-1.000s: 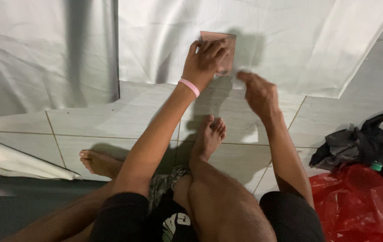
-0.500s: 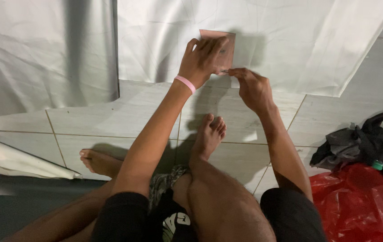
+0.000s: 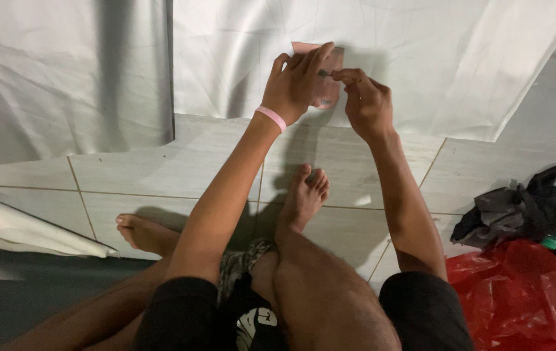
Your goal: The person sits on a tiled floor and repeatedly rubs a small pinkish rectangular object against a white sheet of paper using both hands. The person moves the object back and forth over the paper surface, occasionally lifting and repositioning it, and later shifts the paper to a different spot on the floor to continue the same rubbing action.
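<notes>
A small pinkish card (image 3: 330, 71) is sitting at twelve o'clock against the white sheet (image 3: 460, 71), with the left hand (image 3: 300, 84) gripping it. The right hand (image 3: 365, 101) is pinching a tiny dark object (image 3: 324, 73) against it. At four o'clock, a red plastic bag (image 3: 525, 299) is lying beside dark cloth (image 3: 518, 208).

two hands (image 3: 330, 91), one pink card (image 3: 330, 62), one red bag (image 3: 525, 299)

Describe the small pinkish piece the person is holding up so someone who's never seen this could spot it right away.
Start at the big white sheet hung across the top of the head view. In front of it, the left hand with a pink wristband grips a small pinkish-brown rectangular piece, which the right hand touches with something thin. It is the only pink-brown patch against the white.
</notes>
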